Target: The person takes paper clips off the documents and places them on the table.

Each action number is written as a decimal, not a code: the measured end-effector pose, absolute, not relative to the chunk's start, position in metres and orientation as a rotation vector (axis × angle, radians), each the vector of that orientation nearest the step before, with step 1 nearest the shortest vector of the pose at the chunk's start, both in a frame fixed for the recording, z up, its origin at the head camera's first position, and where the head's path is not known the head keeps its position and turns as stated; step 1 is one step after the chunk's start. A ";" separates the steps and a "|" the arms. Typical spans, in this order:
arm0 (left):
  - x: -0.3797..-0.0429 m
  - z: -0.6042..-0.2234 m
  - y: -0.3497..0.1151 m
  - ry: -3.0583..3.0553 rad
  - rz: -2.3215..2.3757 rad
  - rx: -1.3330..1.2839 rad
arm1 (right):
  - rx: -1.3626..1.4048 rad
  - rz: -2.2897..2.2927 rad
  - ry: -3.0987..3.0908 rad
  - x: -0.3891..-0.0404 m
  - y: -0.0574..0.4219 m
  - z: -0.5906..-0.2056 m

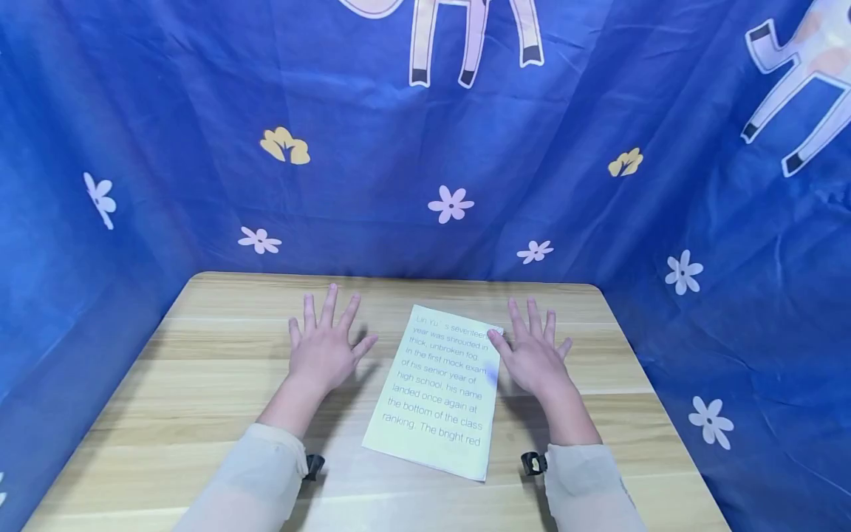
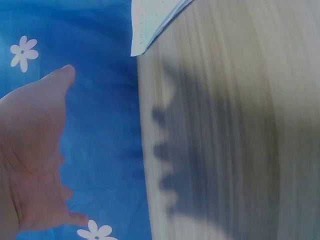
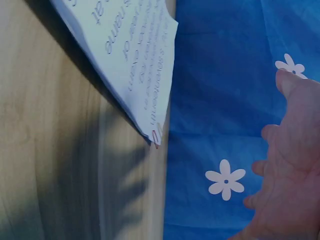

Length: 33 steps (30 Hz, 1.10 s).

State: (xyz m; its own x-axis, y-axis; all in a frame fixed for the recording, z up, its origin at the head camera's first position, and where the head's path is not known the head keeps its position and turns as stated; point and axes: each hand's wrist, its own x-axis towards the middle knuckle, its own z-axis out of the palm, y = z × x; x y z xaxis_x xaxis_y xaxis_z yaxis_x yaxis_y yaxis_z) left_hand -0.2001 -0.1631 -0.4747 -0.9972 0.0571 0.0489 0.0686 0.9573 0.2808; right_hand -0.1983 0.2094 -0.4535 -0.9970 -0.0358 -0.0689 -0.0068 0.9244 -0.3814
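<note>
A stack of printed paper (image 1: 435,399) lies slightly turned on the table, its large English text facing up. Layered edges show on the paper (image 2: 155,22) in the left wrist view. A red paper clip (image 3: 155,138) sits at its far right corner, with a yellowish one beside it. Left of the paper, my left hand (image 1: 323,355) hovers palm down with fingers spread, holding nothing. My right hand (image 1: 535,358) is spread likewise on the right side. Its thumb overlaps the paper's corner in the head view, but the right wrist view shows hand and paper apart.
The light wood table (image 1: 219,384) reaches back to a blue cloth (image 1: 359,185) printed with flowers and animals. Cloth also hangs along both sides. Each wrist carries a small black device, the left device (image 1: 314,466) and the right device (image 1: 533,463). Hand shadows fall on the wood.
</note>
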 end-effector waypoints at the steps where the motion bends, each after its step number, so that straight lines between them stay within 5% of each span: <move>1: -0.201 -0.474 -0.162 -3.058 -0.452 -0.096 | -0.038 -0.603 3.016 -0.198 0.210 -0.452; 17: -0.212 -0.493 -0.116 -2.981 -1.103 0.017 | -0.031 -0.847 3.029 -0.196 0.218 -0.462; 33: -0.211 -0.516 -0.068 -3.135 -0.843 0.124 | 0.127 -1.122 2.921 -0.201 0.229 -0.489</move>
State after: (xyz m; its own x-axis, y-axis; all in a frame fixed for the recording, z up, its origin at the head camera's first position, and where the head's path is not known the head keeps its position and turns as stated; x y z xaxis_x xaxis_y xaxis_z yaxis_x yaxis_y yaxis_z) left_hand -0.2107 -0.0676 -0.5159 -0.9914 -0.0457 -0.1229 -0.1012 0.8628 0.4953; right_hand -0.2008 0.2291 -0.4889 -0.9967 0.0719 -0.0380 0.0789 0.7401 -0.6679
